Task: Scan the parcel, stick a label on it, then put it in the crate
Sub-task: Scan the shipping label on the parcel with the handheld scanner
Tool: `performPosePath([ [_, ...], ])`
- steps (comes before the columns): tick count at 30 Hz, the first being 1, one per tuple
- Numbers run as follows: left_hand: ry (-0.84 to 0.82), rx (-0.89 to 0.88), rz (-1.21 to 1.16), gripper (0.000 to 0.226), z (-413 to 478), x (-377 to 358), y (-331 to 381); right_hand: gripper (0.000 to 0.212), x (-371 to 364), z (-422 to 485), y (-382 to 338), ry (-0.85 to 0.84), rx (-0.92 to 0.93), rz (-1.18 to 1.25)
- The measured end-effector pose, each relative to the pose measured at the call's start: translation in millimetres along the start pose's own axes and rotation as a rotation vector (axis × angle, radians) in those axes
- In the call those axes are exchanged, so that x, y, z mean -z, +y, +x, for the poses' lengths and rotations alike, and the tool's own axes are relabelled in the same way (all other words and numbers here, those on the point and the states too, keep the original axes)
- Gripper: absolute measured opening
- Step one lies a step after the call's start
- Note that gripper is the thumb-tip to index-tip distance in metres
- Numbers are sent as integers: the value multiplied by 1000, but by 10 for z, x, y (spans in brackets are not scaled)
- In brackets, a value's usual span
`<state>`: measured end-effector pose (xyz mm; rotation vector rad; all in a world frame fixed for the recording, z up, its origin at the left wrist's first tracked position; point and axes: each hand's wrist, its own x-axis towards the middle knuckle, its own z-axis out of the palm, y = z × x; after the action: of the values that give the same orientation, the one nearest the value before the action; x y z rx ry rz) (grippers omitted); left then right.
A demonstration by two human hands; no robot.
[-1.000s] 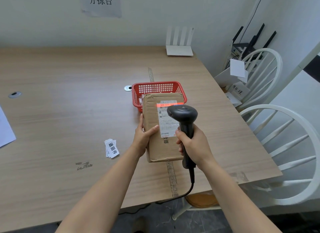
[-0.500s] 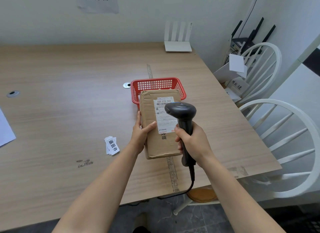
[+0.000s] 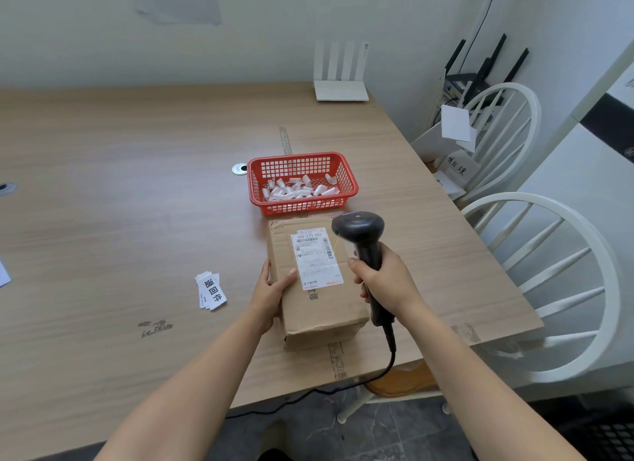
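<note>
A brown cardboard parcel (image 3: 320, 301) with a white shipping label on top lies flat on the wooden table (image 3: 120, 203), just in front of a red mesh basket (image 3: 348, 181). My left hand (image 3: 271, 290) grips the parcel's left edge, thumb on top. My right hand (image 3: 386, 282) holds a black corded barcode scanner (image 3: 360, 229) upright beside the parcel's right edge, head over its far right corner. A small stack of printed labels (image 3: 210, 290) lies on the table to the left of the parcel.
The red basket holds several curled white paper scraps. A white router (image 3: 340, 90) stands at the table's far edge. Two white chairs (image 3: 562, 272) sit to the right of the table, the farther one holding papers. The scanner cable hangs over the table's front edge.
The parcel has come down from its raised, tilted position to lie flat on the table, uncovering the basket. The red scan line on the label is gone. The scanner has lowered with it.
</note>
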<state>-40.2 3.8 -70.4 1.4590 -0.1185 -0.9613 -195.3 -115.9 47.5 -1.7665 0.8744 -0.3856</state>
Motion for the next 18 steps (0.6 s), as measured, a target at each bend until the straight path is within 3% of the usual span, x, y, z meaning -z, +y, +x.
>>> performPosePath([
  [8,37,1,75,49,35,-9,34,13,182,303,434,78,-124,-104],
  [13,67,-44,149,58,60,-6,50,50,238,576,806,100,-357,-393],
  [18,61,-94,284,61,92,-14,34,62,169,640,1068,63,-483,-596],
])
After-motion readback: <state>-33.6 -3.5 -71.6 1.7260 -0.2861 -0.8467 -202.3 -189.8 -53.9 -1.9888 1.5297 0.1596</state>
